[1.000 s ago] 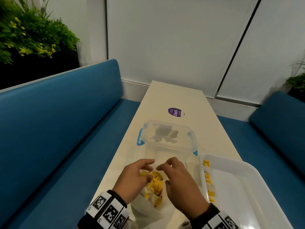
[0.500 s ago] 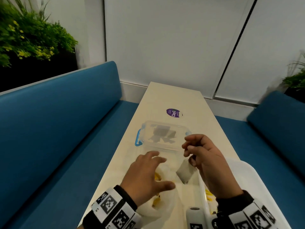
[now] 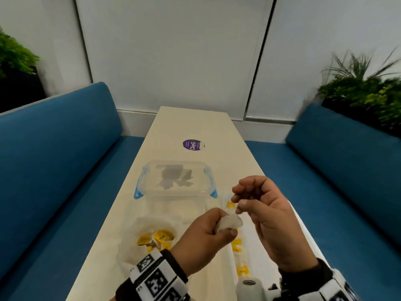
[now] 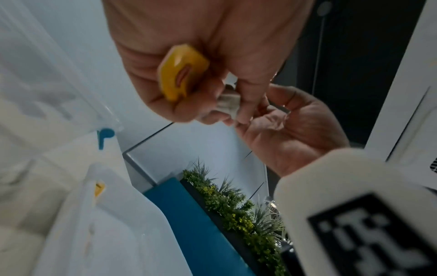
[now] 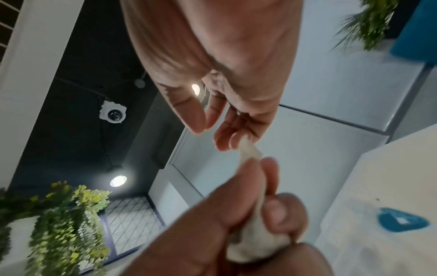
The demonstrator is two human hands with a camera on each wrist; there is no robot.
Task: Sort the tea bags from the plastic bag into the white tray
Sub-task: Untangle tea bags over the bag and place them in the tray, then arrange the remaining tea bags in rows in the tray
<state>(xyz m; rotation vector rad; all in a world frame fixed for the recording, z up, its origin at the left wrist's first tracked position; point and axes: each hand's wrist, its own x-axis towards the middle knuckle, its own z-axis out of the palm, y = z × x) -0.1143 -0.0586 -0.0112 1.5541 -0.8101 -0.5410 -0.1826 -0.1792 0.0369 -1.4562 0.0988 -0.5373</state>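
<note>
My left hand (image 3: 226, 223) pinches a white tea bag (image 3: 233, 221) in the air above the tray's left edge. The left wrist view shows the tea bag (image 4: 227, 104) between the fingers and its yellow tag (image 4: 182, 72) tucked in the palm. My right hand (image 3: 237, 203) hovers just above it with loosely curled fingers. In the right wrist view the fingertips (image 5: 224, 140) touch the top corner of the tea bag (image 5: 255, 240), and the thumb stays apart. The plastic bag (image 3: 132, 253) lies open at the lower left with several yellow-tagged tea bags (image 3: 156, 236). The white tray (image 3: 249, 253) holds a row of tagged bags (image 3: 236, 244).
A clear lidded box with blue clips (image 3: 173, 179) stands just beyond the hands on the narrow cream table (image 3: 191, 127). A purple sticker (image 3: 193, 145) lies farther back. Blue benches (image 3: 54, 159) run along both sides, with plants behind them.
The tea bag that the right hand lifted from the plastic bag is now held by the left hand, which rose off the bag. The view has swung to the right.
</note>
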